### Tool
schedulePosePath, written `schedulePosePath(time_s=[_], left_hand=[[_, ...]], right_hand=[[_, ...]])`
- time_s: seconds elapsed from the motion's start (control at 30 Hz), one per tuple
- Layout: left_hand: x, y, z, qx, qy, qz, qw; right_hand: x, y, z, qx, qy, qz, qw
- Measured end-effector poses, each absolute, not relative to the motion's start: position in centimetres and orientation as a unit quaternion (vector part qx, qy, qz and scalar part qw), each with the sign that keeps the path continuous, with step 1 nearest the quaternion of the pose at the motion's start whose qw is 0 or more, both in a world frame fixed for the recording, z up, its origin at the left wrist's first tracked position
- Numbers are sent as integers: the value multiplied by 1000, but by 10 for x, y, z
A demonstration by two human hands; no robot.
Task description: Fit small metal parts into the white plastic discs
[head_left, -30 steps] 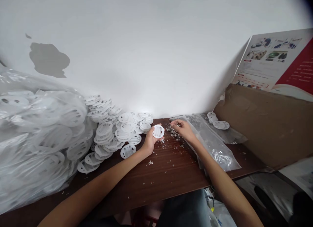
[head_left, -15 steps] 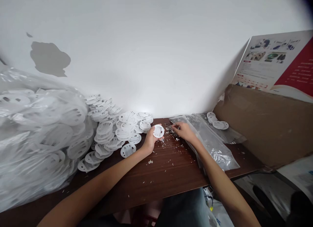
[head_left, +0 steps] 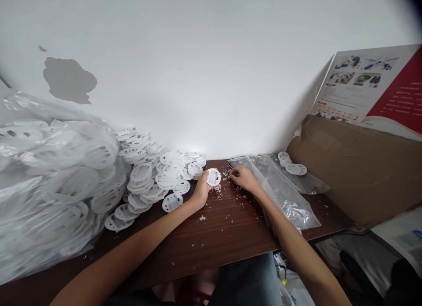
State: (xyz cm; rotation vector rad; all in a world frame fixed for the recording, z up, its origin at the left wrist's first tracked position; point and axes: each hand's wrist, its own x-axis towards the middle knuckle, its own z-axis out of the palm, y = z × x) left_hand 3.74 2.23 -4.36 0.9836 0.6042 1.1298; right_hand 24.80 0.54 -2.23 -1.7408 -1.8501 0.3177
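My left hand (head_left: 203, 187) holds a round white piece (head_left: 213, 177) over the brown table (head_left: 211, 235). My right hand (head_left: 243, 178) is down at the little metal bits (head_left: 227, 173); I can't tell if its fingers pinch one. White pieces (head_left: 171, 169) lie piled to the left.

You get soft, cool, fairly dim light, with the wall (head_left: 194, 99) brightest just beyond your left hand (head_left: 201, 191). Glare streaks the plastic bag (head_left: 66, 178) far left of it. Right of your right hand (head_left: 244, 179), shadow greys the wall; the small bits (head_left: 226, 173) beside it smear together, and wide-angle distortion stretches the edges
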Motion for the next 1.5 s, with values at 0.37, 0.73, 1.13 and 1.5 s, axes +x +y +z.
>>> schedulePosePath(time_s=[0.37,0.73,1.13,1.5], left_hand=[[36,22,-43,459,263,493,691],[37,25,-49,461,259,492,692],[38,27,-54,458,256,496,691],[38,23,-48,460,262,493,691]], right_hand=[[259,0,-13,-587,-670,215,400],[261,-1,-6,-600,-671,203,385],[259,3,-14,-604,-677,165,387],[271,7,-21,-649,-674,90,340]])
